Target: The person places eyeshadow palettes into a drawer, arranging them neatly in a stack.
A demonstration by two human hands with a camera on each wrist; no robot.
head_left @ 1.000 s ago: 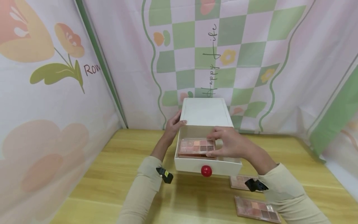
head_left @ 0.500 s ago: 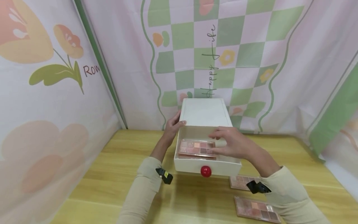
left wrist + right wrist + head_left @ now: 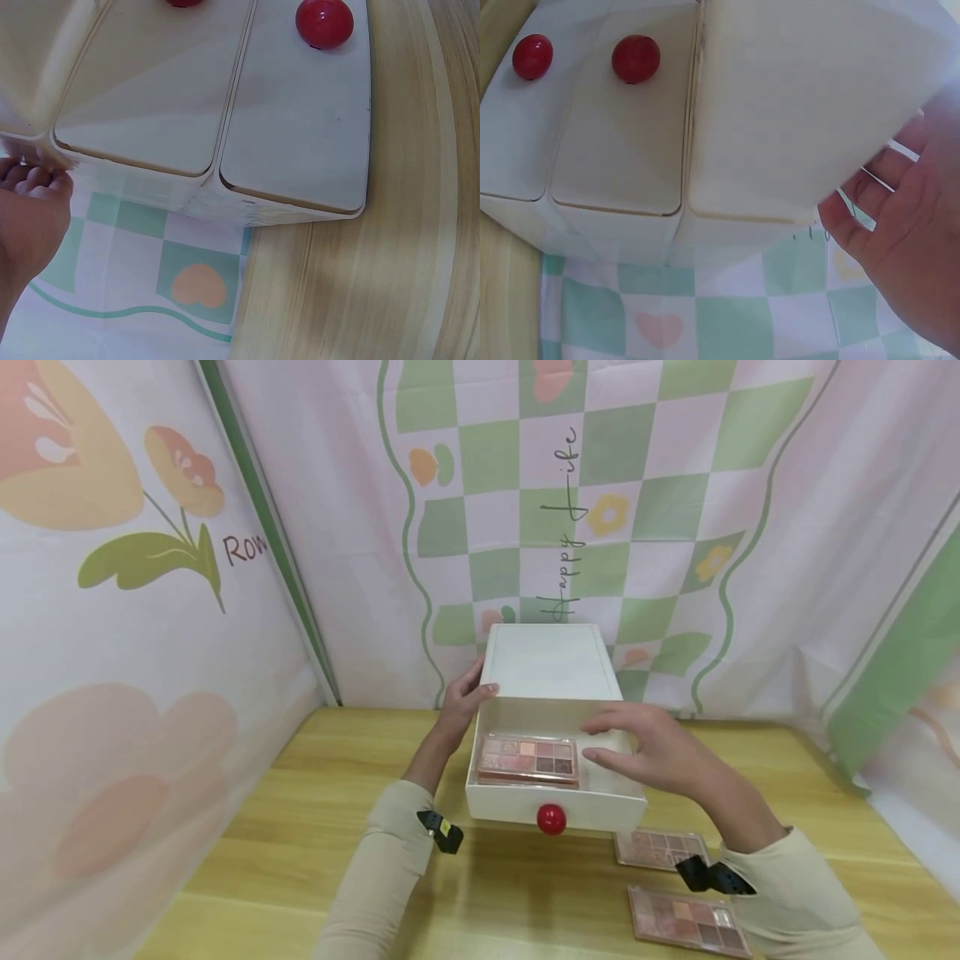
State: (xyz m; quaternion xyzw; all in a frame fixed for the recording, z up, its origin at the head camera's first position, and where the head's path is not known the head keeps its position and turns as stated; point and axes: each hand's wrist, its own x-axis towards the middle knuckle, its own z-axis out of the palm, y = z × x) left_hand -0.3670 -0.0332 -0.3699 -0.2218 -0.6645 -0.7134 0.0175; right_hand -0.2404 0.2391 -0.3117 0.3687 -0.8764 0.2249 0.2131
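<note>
In the head view, a white drawer cabinet (image 3: 551, 660) has its top drawer (image 3: 615, 806) pulled out, with a red round knob (image 3: 551, 819) on the front. An eyeshadow palette (image 3: 527, 748) lies flat in the drawer's left part; a second palette edge shows beneath it. My left hand (image 3: 457, 708) holds the cabinet's left side, thumb on the top's front edge; its curled fingers press that side in the left wrist view. My right hand (image 3: 656, 747) hovers over the drawer's right part, fingers spread and holding nothing, apart from the palette.
Two more eyeshadow palettes, one nearer (image 3: 688, 920) and one farther (image 3: 660, 849), lie on the wooden table (image 3: 300, 827) to the right of the drawer. Two shut lower drawers with red knobs (image 3: 636, 58) show under the open one. A patterned curtain (image 3: 495, 527) hangs behind.
My right hand has let go of the upper palette and drawn back to the right. That palette has settled from slightly tilted to flat on the one below. The left hand stays put.
</note>
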